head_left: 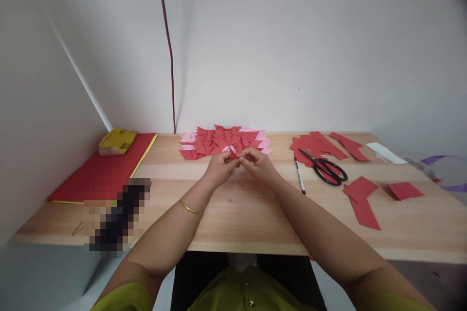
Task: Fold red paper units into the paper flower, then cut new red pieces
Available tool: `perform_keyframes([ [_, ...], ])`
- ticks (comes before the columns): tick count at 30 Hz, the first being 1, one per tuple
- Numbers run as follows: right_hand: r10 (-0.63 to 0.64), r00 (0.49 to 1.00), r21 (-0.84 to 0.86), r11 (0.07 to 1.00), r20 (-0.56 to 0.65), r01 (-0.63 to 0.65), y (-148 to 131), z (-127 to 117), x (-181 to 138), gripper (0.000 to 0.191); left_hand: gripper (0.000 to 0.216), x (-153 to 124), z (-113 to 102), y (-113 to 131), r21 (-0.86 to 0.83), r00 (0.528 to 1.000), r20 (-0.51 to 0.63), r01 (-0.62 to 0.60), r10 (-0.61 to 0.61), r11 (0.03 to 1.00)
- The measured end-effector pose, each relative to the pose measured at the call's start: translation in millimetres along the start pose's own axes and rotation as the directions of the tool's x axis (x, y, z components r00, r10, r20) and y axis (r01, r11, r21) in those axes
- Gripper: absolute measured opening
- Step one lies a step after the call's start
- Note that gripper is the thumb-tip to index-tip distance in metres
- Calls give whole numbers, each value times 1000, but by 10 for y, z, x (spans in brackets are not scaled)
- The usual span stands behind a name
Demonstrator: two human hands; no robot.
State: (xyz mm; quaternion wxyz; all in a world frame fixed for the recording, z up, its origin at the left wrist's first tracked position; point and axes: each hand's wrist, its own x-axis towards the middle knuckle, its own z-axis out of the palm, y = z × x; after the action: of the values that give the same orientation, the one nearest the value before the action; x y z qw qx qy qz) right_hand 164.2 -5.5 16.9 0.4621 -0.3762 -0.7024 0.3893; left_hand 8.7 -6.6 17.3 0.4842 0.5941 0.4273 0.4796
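Between my two hands, over the middle of the table, is a small folded piece of red paper [233, 154]. My left hand [221, 169] pinches it from the left, with a gold bangle on the wrist. From the right, my right hand [257, 162] has its fingertips closed on the paper's other edge. Just behind the hands lies a spread of folded paper pieces [219, 138], red and pink, with pointed tips. My fingers partly hide the held paper, so its full shape cannot be made out.
To the right are black-handled scissors [330, 171] on red paper cutouts [310, 148], a marker pen [299, 175] and more red scraps [361, 194]. White paper [386, 153] lies farther right. At left, a yellow packet [117, 142] sits on red sheets [98, 175], near a blurred dark object [122, 216].
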Motion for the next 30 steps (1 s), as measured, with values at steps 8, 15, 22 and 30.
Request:
perform_keyframes([
  [8,40,999,-86,996,-3,-40,-42,-30,10,19,17,-1,6,-33,41,996,87,-5,1,999],
  [15,32,999,-17,999,-19,-33,56,-28,23,18,19,11,21,-37,-213,996,-76,38,-55,976],
  [22,-88,995,-185,980,-49,78,30,-30,12,14,17,19,2,-5,-149,996,-86,-46,34,988],
  [30,-132,991,-210,969,-5,128,-27,-21,-7,15,15,5,-7,64,-110,996,-79,-55,47,992],
])
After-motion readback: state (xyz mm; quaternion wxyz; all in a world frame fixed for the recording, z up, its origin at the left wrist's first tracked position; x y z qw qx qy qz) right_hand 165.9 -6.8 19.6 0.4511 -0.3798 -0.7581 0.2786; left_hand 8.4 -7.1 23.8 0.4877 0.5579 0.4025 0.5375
